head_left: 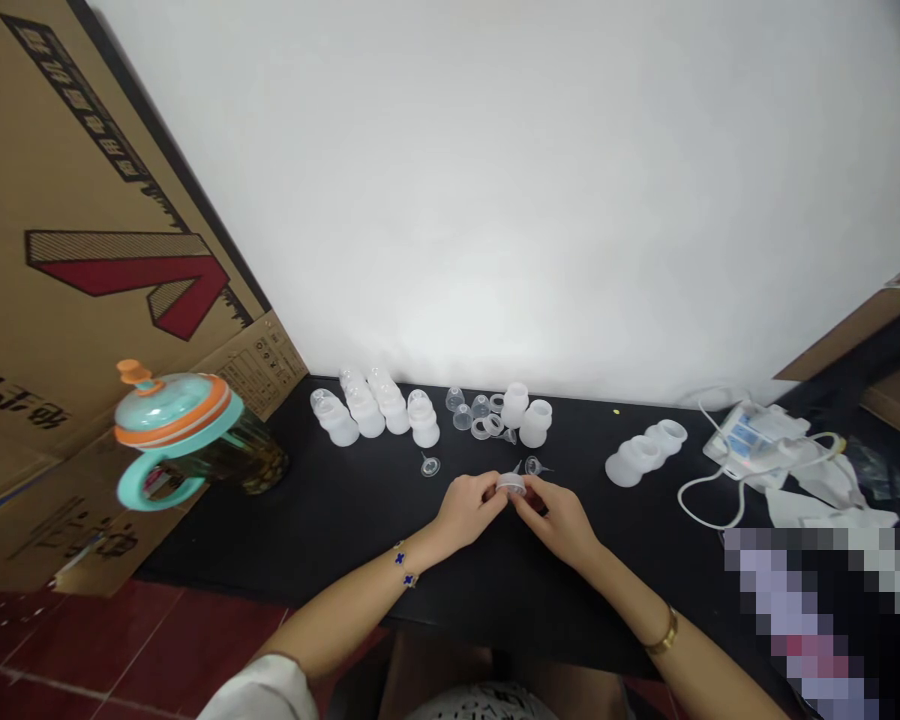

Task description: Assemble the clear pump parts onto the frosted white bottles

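Near the middle of the black table, my left hand and my right hand pinch a small whitish bottle collar from both sides. A thin clear tip pokes up behind it; whether it belongs to the collar I cannot tell. Just beyond my right fingers lies a clear disc-shaped part with a thin stem. A similar stemmed part rests left of my hands. Behind are clear nipples, loose rings and two open white bottles. Several capped white baby bottles stand at the back left.
More white bottles are grouped at the right. Beyond them are a white device with a cable and crumpled plastic. A large jug with a teal handle stands left, beside a cardboard box. A white wall borders the table's back.
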Action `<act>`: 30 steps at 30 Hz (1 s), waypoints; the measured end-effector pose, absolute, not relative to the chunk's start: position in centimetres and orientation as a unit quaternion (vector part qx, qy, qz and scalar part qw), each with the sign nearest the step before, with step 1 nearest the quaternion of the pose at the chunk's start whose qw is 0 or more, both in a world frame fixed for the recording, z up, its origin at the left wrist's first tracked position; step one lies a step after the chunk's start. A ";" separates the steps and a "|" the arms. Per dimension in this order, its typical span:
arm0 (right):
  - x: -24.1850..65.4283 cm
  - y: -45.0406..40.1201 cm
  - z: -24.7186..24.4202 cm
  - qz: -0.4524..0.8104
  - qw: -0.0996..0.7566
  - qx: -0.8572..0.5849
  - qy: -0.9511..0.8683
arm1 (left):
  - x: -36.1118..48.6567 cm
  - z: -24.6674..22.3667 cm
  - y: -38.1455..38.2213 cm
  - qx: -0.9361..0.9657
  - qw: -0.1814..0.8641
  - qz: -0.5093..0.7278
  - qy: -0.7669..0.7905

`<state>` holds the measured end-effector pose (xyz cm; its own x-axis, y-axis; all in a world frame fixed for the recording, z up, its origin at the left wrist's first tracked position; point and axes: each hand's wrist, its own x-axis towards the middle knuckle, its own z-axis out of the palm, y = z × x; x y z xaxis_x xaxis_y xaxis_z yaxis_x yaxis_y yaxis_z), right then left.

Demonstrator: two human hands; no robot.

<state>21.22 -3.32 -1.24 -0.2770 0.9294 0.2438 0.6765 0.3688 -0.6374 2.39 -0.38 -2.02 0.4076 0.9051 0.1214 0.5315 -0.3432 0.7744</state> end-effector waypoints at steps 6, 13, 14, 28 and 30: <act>21.2 -3.3 -1.4 0.210 0.294 -0.523 -0.772 | 2.4 -2.1 -0.3 0.768 0.337 0.280 0.467; 21.3 -3.3 -1.4 0.211 0.298 -0.520 -0.772 | 2.4 -2.1 -0.3 0.768 0.333 0.277 0.471; 21.3 -3.2 -1.5 0.209 0.299 -0.519 -0.773 | 2.4 -2.0 -0.3 0.768 0.333 0.275 0.473; 21.3 -3.2 -1.9 0.206 0.300 -0.521 -0.772 | 2.4 -2.0 -0.3 0.770 0.329 0.271 0.476; 21.3 -3.2 -1.9 0.207 0.299 -0.522 -0.771 | 2.4 -2.0 -0.4 0.769 0.326 0.275 0.475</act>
